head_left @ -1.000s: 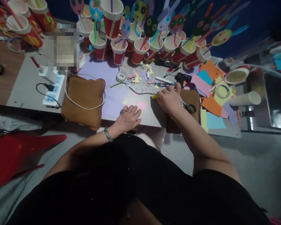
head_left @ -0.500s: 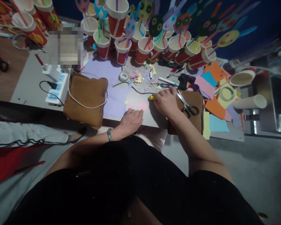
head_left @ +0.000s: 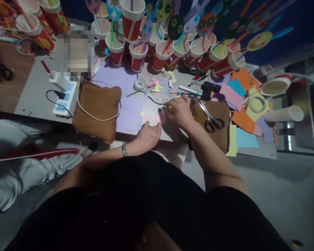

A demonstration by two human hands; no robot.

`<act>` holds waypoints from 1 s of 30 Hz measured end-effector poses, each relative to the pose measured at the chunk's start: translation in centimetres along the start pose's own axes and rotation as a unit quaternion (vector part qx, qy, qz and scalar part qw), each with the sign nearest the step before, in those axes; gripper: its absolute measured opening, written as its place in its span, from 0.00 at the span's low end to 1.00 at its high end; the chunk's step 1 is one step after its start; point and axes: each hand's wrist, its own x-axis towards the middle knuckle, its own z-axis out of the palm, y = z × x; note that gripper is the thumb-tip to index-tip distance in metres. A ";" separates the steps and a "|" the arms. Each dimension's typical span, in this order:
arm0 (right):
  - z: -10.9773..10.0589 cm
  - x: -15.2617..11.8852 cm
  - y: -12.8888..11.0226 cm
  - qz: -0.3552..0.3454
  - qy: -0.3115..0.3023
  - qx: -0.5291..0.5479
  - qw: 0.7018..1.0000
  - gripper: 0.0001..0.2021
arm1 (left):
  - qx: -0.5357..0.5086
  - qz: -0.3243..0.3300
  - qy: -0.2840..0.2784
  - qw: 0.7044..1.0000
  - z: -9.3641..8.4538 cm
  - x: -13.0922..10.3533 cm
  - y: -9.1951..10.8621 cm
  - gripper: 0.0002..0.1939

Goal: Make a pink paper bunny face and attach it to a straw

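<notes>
At the front edge of the table, my left hand (head_left: 148, 136) rests with its fingers loosely bent and slightly apart. Its fingertips are beside pale pink paper (head_left: 155, 117), and I see nothing held in it. My right hand (head_left: 180, 111) hovers above the table to the right, fingers closed around a small yellow object (head_left: 170, 109). Most of that object is covered by the fingers, so its kind is unclear. A thin black cord (head_left: 155, 101) runs up to the right fingertips. Purple paper (head_left: 131, 113) lies left of my left hand.
Scissors (head_left: 210, 118) lie on a brown pad (head_left: 219, 137) beside my right forearm. A tape roll (head_left: 139, 84), paper scraps (head_left: 154, 85) and a white pen (head_left: 189, 90) lie farther back. Red cups (head_left: 162, 59) line the rear. A power strip (head_left: 65, 103) and brown cushion (head_left: 98, 108) stand left.
My right hand has shifted a little left, toward the pink paper, and now hides more of the yellow object. My left fingers have lifted slightly. At left, another person's legs have moved.
</notes>
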 end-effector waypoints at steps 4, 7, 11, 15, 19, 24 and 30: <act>0.0 0.6 -1.0 -0.003 -0.018 0.064 0.998 0.09 | -0.004 0.012 -0.002 1.000 -0.1 0.1 0.0 0.26; 0.7 1.6 -1.9 -0.025 -0.069 0.171 0.983 0.08 | -0.015 0.020 -0.011 1.000 -0.4 0.2 0.0 0.23; 1.9 3.3 -3.2 -0.034 -0.098 0.233 0.967 0.07 | -0.015 0.022 -0.020 0.999 -0.8 0.2 0.0 0.23; 2.3 4.7 -4.5 -0.061 -0.132 0.171 0.974 0.07 | -0.013 0.018 -0.024 0.999 -1.0 0.2 -0.1 0.25; 1.9 5.3 -5.7 -0.082 -0.177 0.090 0.977 0.08 | -0.011 0.017 -0.021 1.000 -0.8 0.1 -0.2 0.23; 1.1 5.9 -7.0 -0.105 -0.229 0.017 0.968 0.10 | -0.011 0.026 -0.014 0.999 -0.5 0.1 -0.2 0.20; 0.3 6.7 -8.5 -0.107 -0.287 -0.066 0.950 0.11 | -0.009 0.021 -0.007 1.000 -0.7 0.1 -0.3 0.24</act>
